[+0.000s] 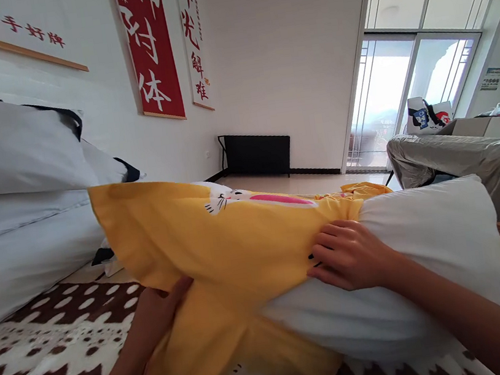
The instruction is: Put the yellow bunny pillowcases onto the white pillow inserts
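Observation:
A yellow pillowcase (248, 243) with a white cat print and a pink patch is pulled partway over a white pillow (434, 242). The pillow's right part is bare. My left hand (162, 308) is closed on the pillowcase near its left end, with some fingers hidden behind the cloth. My right hand (350, 254) has its fingers curled on the pillowcase where the yellow cloth meets the bare pillow. Below, loose yellow cloth with another cat face hangs down over the patterned cover.
A brown and white patterned cover (62, 344) lies underneath. White pillows (14, 202) with black trim are stacked at the left. A black folded frame (257, 154) leans on the far wall. Plastic-wrapped furniture (454, 152) stands at the right, before a glass door (381, 94).

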Motion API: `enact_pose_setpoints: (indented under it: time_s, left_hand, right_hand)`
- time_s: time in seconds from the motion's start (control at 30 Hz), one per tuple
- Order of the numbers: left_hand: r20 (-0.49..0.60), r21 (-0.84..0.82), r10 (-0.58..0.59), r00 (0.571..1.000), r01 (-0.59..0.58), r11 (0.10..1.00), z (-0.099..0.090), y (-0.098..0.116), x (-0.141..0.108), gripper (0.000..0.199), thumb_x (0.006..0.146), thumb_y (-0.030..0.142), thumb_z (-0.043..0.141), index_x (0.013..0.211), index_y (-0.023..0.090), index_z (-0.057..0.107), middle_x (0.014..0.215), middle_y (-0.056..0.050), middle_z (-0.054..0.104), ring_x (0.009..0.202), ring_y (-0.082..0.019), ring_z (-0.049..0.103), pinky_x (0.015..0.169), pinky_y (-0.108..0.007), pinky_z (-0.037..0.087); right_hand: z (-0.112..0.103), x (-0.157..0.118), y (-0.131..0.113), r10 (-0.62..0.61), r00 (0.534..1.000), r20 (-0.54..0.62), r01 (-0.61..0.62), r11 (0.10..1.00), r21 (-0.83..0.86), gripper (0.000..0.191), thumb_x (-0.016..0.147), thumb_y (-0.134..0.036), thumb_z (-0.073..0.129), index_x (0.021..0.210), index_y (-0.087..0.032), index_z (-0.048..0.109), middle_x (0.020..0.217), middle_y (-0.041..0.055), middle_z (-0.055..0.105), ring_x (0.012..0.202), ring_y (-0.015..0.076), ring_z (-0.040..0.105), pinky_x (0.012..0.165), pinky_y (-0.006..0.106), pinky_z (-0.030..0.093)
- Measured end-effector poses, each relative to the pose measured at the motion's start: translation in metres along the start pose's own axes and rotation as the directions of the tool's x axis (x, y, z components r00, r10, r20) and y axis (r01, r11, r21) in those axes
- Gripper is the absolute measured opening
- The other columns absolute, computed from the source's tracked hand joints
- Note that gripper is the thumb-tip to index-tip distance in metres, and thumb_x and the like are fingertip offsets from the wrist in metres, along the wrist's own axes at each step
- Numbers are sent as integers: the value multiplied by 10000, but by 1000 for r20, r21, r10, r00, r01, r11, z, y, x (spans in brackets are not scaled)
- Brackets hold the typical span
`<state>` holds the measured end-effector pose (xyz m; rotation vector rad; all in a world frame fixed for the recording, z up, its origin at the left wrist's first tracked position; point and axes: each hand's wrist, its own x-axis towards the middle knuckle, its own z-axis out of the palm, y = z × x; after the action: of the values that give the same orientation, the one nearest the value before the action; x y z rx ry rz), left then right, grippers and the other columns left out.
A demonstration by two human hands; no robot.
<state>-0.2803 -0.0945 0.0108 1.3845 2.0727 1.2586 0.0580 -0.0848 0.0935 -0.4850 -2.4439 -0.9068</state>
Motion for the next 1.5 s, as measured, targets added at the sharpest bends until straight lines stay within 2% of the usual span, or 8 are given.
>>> enact_pose_setpoints:
  time_s: [0.2,0.33,0.53,0.73,0.87,1.0,1.3,1.5]
  left_hand:
    - [75,258,174,982,-188,948,4,11,47,546,849,506,320,920,54,618,922,-163,680,918,-303,626,778,-367,484]
    - [117,345,352,929,-370,863,22,24,41,571,814,403,434,1262,50,469,1313,-217,501,1186,-344,491,984,-476,373]
    - [587,143,690,424,-893,427,78,54,-29,375,900,276,378,1244,218,515,1405,-66,453,1289,-221,418,1032,-398,359]
    - [563,107,804,190,-982,158,155,61,-62,288,926,243,357,1139,182,541,1335,-102,512,1276,-232,417,1014,-425,312]
    - [542,198,808,230,-970,143,190,82,-67,248,908,318,402,968,163,586,1034,-113,623,1031,-259,548,913,-456,363]
    - [629,234,731,267,-961,149,194,104,-61,340,842,433,504,959,135,619,946,-136,648,936,-272,573,883,-448,377]
    - [762,233,561,324,-945,229,132,143,-72,240,760,189,474,846,168,696,819,-105,712,775,-252,636,806,-402,422]
    - [446,199,711,543,-835,513,90,171,-61,280,740,224,404,479,166,489,514,-45,561,538,-148,445,679,-325,377]
  right_hand:
    - [29,-10,13,236,942,240,-227,972,-65,316,904,-427,457,998,-152,582,1000,124,618,951,241,538,863,393,348]
    - [68,-40,-1,235,848,476,-304,950,74,568,882,-504,451,1339,-168,418,1405,180,405,1302,308,345,1026,506,275]
    - [86,-70,-7,230,746,625,-427,885,184,678,848,-358,476,1451,-159,239,1494,168,265,1385,281,218,1097,492,207]
    - [81,-136,-26,316,776,546,-391,920,24,890,736,-285,623,1473,-321,125,1543,74,140,1393,321,180,1075,517,233]
    - [110,-183,-35,452,843,291,-349,872,-342,767,797,-89,490,1459,-343,197,1460,113,354,1314,334,344,966,512,331]
    - [127,-178,-12,298,932,206,-192,889,-415,604,869,-159,465,1433,-293,295,1150,131,594,1008,274,560,844,436,396]
    - [50,-43,22,195,891,411,-139,977,-163,434,896,-212,494,1310,-327,438,1045,61,549,861,198,500,612,275,357]
    - [14,23,38,171,892,418,-231,968,97,398,847,-117,481,1166,-337,573,1039,40,523,856,153,489,588,242,284]
